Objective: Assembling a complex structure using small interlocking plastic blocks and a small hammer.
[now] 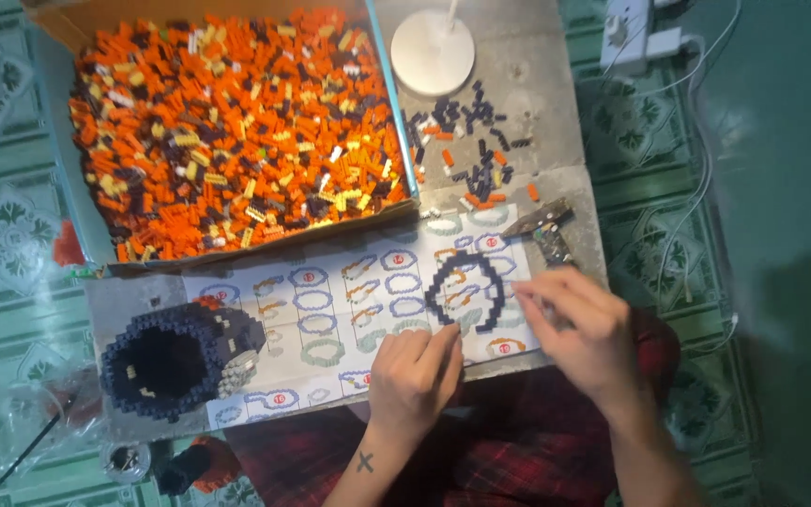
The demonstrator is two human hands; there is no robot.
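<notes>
Pressing on a half-closed dark brick ring [466,291] atop the printed instruction sheet [330,319], left hand [415,371] curls empty-looking, right hand [579,329] pinches something unclear; finished dark hollow block model [175,357] sits left.

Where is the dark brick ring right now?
In the head view, the dark brick ring lies on the instruction sheet, right of centre, between the left hand and right hand, below the box of bricks.
</notes>
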